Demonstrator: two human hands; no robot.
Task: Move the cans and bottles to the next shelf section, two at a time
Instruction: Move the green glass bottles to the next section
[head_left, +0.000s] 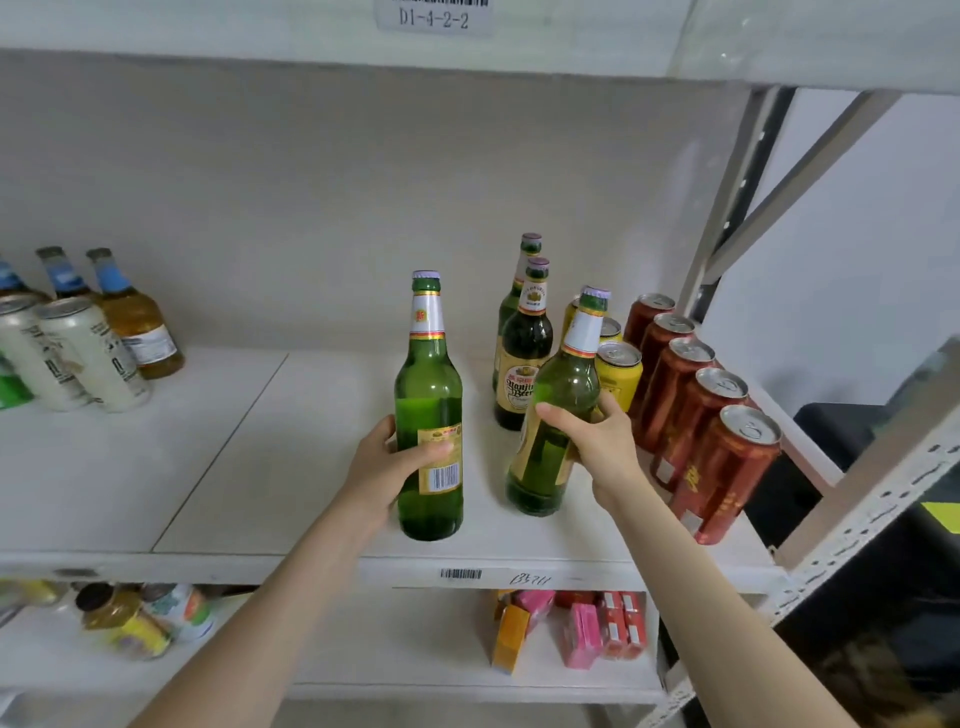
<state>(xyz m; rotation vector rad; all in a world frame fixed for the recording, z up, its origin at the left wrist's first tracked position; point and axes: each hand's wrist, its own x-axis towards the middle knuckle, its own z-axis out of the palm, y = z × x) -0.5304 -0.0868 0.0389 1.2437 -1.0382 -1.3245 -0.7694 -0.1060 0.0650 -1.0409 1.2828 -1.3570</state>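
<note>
My left hand (397, 465) grips an upright green glass bottle (428, 384) near the shelf's front edge. My right hand (597, 441) grips a second green bottle (563, 395), which tilts to the right. Behind them stand two darker green beer bottles (524, 353). To their right are yellow cans (618, 366) and a row of several red cans (696, 410) running along the shelf's right end. At the far left of the shelf stand white cans (83, 353) and amber bottles with blue necks (132, 317).
The white shelf board (260, 457) has a seam left of my left hand. A metal upright and diagonal brace (779, 192) close off the right end. On the lower shelf are jars (124, 618) at left and small red, pink and orange boxes (576, 629).
</note>
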